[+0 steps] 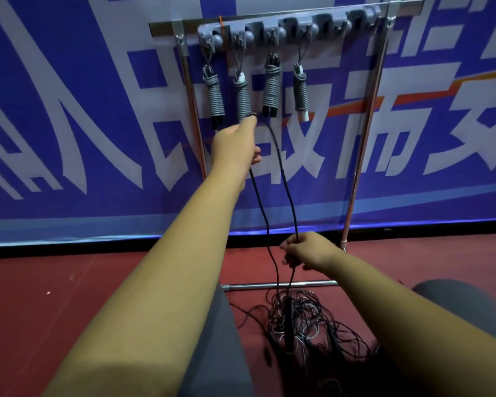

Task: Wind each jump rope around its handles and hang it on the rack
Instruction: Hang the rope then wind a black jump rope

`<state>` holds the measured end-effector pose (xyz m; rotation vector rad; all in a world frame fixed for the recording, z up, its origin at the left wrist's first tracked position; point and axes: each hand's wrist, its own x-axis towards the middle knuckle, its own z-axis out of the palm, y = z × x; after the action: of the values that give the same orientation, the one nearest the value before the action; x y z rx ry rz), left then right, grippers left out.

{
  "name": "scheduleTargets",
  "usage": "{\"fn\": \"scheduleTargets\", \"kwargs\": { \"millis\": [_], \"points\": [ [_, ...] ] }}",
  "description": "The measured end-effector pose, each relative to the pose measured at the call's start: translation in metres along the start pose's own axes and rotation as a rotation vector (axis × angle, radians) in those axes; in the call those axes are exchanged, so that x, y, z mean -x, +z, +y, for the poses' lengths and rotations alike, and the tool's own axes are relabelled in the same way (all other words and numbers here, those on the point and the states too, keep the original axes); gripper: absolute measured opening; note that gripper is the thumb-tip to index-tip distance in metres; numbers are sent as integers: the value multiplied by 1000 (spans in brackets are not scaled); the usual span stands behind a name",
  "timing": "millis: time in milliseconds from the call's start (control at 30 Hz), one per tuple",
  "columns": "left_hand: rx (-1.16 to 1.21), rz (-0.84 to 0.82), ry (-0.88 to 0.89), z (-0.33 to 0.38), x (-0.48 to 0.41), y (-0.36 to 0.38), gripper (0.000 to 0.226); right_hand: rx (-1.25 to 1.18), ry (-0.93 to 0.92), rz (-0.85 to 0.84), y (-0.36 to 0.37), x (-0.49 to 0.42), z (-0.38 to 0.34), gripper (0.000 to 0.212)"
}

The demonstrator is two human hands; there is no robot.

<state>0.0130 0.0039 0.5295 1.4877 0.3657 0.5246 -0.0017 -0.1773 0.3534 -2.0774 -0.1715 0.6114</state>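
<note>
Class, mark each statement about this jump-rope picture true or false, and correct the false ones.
1. Four wound ropes hang from the rack. True.
2. The left hand holds nothing. False: it holds a black rope up near the hanging bundles.
3. The right hand grips the black rope lower down than the left hand. True.
4. The floor is green. False: it is red.
5. A tangled pile of ropes lies on the floor below the right hand. True.
</note>
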Motion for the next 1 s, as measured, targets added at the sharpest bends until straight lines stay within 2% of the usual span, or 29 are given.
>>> {"fn": "scheduleTargets", "kwargs": {
  "millis": [67,167,300,400,500,633,700,767,833,900,967,1000],
  "points": [
    [-27,4,-103,-22,-7,-11,27,-48,60,-24,2,1,9,33],
    [-354,-102,-156,-72,-8,-30,37,-230,78,-9,-2,1,8,45],
    [-601,-485,-246,-137,9,-44,13,-506,70,29,-16,-6,-8,44],
    [-632,-740,-261,-163,19,-41,31,-654,70,74,-28,-14,-19,39],
    [-646,-880,-232,-169,19,-28,32,-748,66,119,-37,-24,-20,37],
    [-611,-941,-308,-180,13,-14,38,-914,87,234,-41,-41,-5,36],
    [-596,-955,-322,-184,9,-11,31,-990,126,270,-42,-48,3,41],
    [-555,-952,-329,-185,5,-9,23,-1055,168,261,-42,-55,7,51],
    [-456,-912,-365,-187,3,-6,20,-1065,213,184,-43,-61,10,65],
    [-340,-798,-396,-190,0,-1,17,-977,282,69,-40,-59,9,55],
    [-236,-650,-446,-190,-2,3,13,-757,316,4,-33,-55,11,36],
    [-196,-588,-474,-190,-4,4,12,-616,293,-31,-28,-53,14,37]
  ]
}}
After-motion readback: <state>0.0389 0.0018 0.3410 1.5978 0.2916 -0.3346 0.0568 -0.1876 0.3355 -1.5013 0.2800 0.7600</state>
